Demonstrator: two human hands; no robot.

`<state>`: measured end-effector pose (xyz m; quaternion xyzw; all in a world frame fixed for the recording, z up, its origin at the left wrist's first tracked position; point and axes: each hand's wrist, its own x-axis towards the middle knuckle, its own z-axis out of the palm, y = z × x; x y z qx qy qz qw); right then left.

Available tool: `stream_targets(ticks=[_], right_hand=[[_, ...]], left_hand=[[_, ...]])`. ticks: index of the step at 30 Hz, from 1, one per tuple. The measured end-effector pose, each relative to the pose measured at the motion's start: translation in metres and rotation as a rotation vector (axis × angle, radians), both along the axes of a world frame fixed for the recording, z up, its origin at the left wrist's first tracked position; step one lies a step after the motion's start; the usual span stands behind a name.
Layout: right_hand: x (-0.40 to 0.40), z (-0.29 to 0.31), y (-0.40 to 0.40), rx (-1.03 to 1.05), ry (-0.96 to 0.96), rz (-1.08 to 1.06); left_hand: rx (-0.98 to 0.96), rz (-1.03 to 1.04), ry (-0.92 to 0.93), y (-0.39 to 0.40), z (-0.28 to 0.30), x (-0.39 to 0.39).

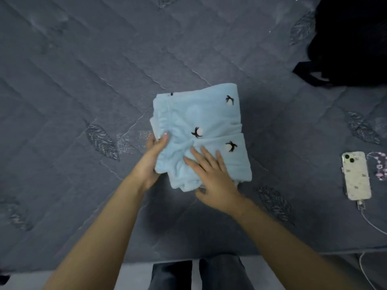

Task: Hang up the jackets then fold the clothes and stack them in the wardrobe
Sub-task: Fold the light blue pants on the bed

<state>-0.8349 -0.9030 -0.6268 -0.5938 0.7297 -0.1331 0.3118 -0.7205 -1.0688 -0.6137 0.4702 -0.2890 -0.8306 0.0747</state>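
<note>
Folded light-blue fleece garment (200,135) with small dark-and-white embroidered motifs, lying near the middle of the grey quilted bed (83,80), closer to its near edge than its far one. Several layers stacked, edges roughly squared, waistband-like gathered seam across the top layer.

Left hand (151,162) at the garment's left edge, thumb on top of the fabric, fingers tucked under the fold: clamped on the left side of the bundle. Right hand (211,176) flat on the near right part of the top layer, fingers straight and spread, pressing down, not curled round anything; thumb at the near edge of the bundle, whether it hooks under cannot be told.

Both forearms bare, reaching in from the near edge. Dark trouser legs (196,273) visible below the bed's near edge.

Phone (356,175) in a pale patterned case lying face down near the bed's right edge, well apart from the garment, white cable (370,225) plugged into its near end and trailing off the near right corner. Beaded purple strap (381,166) just beside the phone on its right. Black bag (351,42) at the far right corner, strap lying toward the middle of the bed.
</note>
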Motion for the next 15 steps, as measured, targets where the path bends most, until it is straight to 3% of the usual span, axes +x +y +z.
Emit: stream_targets(ticks=[3,4,6,9,11,13,15], right_hand=[[-0.017,0.010,0.008,-0.107,-0.297,-0.135],[-0.025,0.013,0.011,-0.197,-0.303,-0.231],[-0.044,0.014,0.020,-0.283,-0.123,-0.325],[-0.057,0.009,0.028,-0.042,-0.040,-0.250],[-0.055,0.002,0.034,0.040,-0.022,-0.162],[-0.047,-0.002,0.039,-0.103,-0.119,-0.272],[-0.033,0.000,0.044,-0.313,-0.284,-0.632]], left_hand=[[-0.280,-0.008,-0.214,0.011,-0.006,-0.016],[-0.323,-0.023,-0.220,0.010,-0.010,-0.020],[-0.308,-0.043,-0.171,0.001,-0.020,-0.019],[-0.222,-0.069,-0.104,-0.012,-0.024,-0.010],[-0.269,-0.140,-0.204,-0.015,-0.019,-0.009],[-0.475,-0.273,-0.374,-0.020,-0.008,-0.017],[-0.851,-0.432,-0.490,-0.026,0.009,-0.035]])
